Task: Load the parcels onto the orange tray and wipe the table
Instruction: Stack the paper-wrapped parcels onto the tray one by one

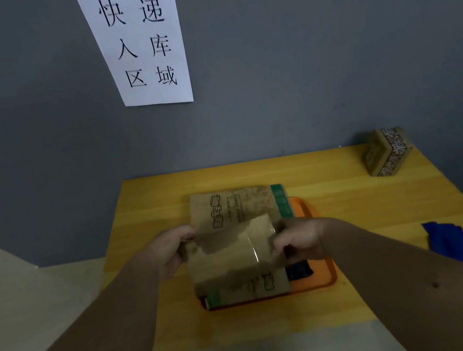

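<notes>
Two hands (172, 251) hold taped brown parcel (233, 253)

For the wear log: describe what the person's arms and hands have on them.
Nothing is worn, as far as the view shows. Both forearms are bare up to the frame edge, with no sleeves in view. The left hand and right hand have no gloves; no watch or bracelet shows. Rings cannot be ruled out on the fingers.

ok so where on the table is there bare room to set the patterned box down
Bare wood lies left of the orange tray, along the near table edge, and between the tray and the blue cloth. The tray itself is crowded with brown parcels, gripped by the left hand and right hand.
</notes>
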